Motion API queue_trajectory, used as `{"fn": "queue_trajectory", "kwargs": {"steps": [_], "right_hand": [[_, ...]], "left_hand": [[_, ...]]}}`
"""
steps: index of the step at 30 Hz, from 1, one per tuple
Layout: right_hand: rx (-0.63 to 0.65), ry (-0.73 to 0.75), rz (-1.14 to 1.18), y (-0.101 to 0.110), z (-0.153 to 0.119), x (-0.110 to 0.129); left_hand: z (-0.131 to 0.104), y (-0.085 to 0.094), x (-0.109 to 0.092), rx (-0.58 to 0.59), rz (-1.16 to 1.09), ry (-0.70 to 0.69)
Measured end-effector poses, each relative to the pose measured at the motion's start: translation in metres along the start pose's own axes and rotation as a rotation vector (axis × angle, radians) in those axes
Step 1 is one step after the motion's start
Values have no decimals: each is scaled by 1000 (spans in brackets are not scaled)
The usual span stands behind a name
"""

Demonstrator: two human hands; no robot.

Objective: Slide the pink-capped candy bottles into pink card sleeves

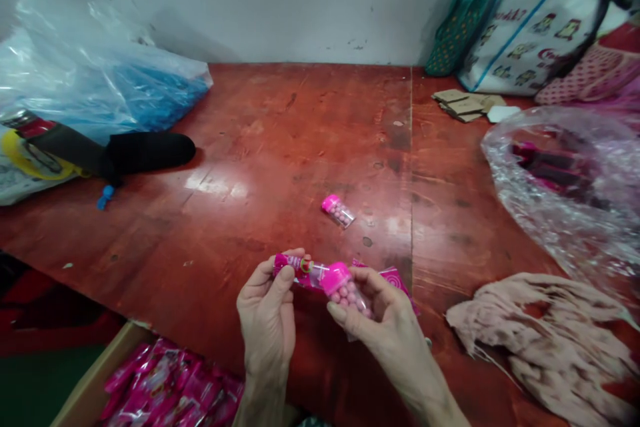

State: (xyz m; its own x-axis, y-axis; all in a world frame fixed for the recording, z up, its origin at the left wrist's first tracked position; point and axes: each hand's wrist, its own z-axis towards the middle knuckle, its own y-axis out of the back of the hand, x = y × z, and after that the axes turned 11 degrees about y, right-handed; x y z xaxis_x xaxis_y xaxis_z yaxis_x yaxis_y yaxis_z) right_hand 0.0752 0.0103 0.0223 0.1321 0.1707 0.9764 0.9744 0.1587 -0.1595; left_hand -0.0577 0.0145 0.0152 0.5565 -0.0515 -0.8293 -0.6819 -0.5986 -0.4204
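Observation:
At the lower middle, my left hand [270, 307] pinches a pink printed wrapper [293, 265] between thumb and fingers. My right hand [387, 317] is closed on a small clear jar [343, 287] with a bright pink cap and pink beads inside. The jar's cap end meets the clear part of the wrapper, between both hands. Another such jar [339, 211] lies on its side on the red table [280, 147], beyond my hands. Pink printed packaging [395, 278] lies partly hidden behind my right hand.
A box [100, 373] of pink packets is at the lower left. Plastic bags [125, 87] and a black-covered object [150, 151] lie left. On the right are a crumpled cloth [540, 340], a clear plastic bag [530, 213], cardboard pieces [463, 105] and a printed bag [530, 40].

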Motion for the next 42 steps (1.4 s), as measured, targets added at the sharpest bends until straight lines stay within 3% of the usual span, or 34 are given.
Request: {"fn": "queue_trajectory", "kwargs": {"steps": [6,11,14,20,24,28,35,42], "right_hand": [[-204,101,-236,3,-11,-17],[-188,148,-302,11,-14,-16],[-210,238,-384,11,-15,-20],[-448,460,-650,1,-19,-41],[-430,646,-684,3,-19,-41],[-313,735,-751,8,-17,-38],[-225,589,-616,8,-19,-39],[-380,485,-490,3,-18,-41]], "left_hand": [[-7,-15,10,124,41,56],[-6,-20,14,192,36,129],[-7,-21,14,195,2,194],[-13,-31,22,153,-104,306],[-18,-36,27,161,-101,414],[-20,-35,27,230,-105,541],[-19,-28,34,222,-176,584],[-18,-22,38,307,-157,631]]}}
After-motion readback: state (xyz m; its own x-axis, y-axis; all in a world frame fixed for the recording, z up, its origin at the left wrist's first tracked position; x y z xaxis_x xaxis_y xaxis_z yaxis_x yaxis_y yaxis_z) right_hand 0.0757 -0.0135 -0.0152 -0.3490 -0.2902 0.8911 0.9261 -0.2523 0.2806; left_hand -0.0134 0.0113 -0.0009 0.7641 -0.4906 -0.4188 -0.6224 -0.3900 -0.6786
